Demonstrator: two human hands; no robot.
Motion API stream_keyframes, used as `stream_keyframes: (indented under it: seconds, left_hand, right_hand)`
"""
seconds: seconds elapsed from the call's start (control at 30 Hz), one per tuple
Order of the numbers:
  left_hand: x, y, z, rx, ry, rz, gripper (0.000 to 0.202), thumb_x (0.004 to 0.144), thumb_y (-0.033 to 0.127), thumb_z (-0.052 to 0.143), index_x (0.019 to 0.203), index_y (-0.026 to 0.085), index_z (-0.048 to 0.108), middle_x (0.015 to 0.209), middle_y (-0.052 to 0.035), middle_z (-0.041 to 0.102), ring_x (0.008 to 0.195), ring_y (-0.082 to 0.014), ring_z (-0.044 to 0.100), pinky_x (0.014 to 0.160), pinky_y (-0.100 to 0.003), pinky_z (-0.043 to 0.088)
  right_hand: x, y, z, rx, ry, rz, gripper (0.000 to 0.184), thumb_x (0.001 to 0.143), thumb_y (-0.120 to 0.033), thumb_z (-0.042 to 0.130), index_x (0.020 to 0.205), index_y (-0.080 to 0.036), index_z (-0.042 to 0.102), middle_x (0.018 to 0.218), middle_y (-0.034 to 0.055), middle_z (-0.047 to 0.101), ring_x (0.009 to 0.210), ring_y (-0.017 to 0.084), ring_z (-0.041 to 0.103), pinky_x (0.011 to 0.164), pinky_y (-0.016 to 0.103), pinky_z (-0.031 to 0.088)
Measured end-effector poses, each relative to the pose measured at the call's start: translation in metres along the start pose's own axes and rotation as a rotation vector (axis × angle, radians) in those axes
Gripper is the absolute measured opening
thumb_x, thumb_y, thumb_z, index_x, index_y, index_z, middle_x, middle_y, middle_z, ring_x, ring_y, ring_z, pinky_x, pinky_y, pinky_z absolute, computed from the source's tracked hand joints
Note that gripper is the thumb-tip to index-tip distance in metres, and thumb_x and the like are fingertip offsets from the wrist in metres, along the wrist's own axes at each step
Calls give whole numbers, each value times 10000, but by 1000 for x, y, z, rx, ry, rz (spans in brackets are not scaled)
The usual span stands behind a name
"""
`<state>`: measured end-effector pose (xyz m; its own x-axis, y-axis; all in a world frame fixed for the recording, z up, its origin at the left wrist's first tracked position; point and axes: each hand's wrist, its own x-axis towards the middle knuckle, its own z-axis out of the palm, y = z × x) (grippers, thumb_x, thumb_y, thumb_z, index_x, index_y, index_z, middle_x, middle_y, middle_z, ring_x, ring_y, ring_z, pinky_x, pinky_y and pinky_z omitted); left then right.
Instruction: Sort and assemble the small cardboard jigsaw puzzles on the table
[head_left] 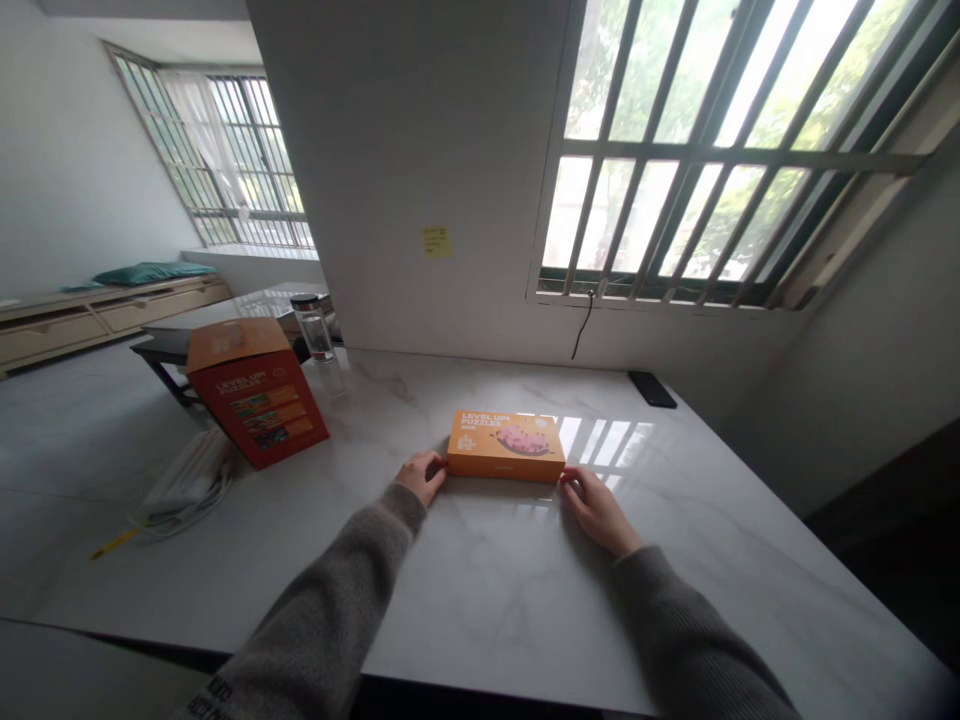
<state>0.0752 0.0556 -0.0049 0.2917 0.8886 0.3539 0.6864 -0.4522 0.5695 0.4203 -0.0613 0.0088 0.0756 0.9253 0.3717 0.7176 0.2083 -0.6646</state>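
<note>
Our left hand (421, 476) and right hand (596, 508), fingers loosely curled, touch opposite ends of the orange puzzle box (506, 445), gripping nothing; it lies flat on the desk (480, 590), lid on.

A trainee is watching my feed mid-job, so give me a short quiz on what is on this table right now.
1. True or false: the orange puzzle box stands upright on the table.
2. Where is the left hand? A) flat on top of the box. B) at the box's left end. C) off the table.
3. What dark, flat thing lies at the table's far edge, beneath the window?

Key
1. False: it lies flat.
2. B; the right hand is at the right end.
3. The black phone.
</note>
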Motion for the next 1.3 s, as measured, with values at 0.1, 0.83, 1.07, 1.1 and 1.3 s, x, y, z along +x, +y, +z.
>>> stream_keyframes:
  seconds: [0.1, 0.83, 1.07, 1.1, 1.3]
  left_hand:
    - [0, 1, -1, 2, -6, -16, 67, 831, 180, 637, 861, 177, 697, 874, -51, 698, 836, -189, 664, 817, -315, 513]
    - [-7, 19, 7, 15, 86, -168, 92, 832, 288, 639, 860, 200, 643, 841, -47, 719, 823, -201, 671, 788, -325, 512]
    - [-13, 32, 2, 172, 92, -59, 503, 816, 221, 637, 1304, 217, 513, 967, -71, 682, 943, -254, 638, 870, -368, 485]
    - [-14, 34, 2, 188, 97, -42, 549, 819, 232, 634, 1347, 216, 484, 1006, -84, 674, 962, -262, 635, 878, -374, 486]
    - [-26, 34, 18, 118, 109, -22, 699, 823, 276, 617, 1466, 174, 363, 1137, -131, 648, 1057, -290, 620, 959, -427, 489]
  right_hand:
    - [0, -3, 0, -6, -7, 12, 217, 887, -336, 491, 1003, -202, 618, 964, 76, 692, 906, 230, 648, 818, 357, 508]
    - [-2, -15, 16, 96, 119, 157, 248, 842, -389, 505, 1000, -202, 545, 933, 92, 695, 845, 240, 671, 777, 382, 515]
    - [-2, -13, 18, 128, 114, 166, 269, 849, -394, 504, 1031, -198, 519, 941, 90, 676, 852, 238, 665, 790, 390, 519]
    - [-3, -13, 18, 129, 115, 167, 264, 851, -389, 501, 1032, -198, 519, 941, 90, 676, 854, 239, 665, 791, 394, 520]
    - [-8, -19, 25, 140, 141, 158, 227, 864, -368, 499, 1033, -216, 496, 936, 87, 657, 866, 248, 658, 777, 401, 534]
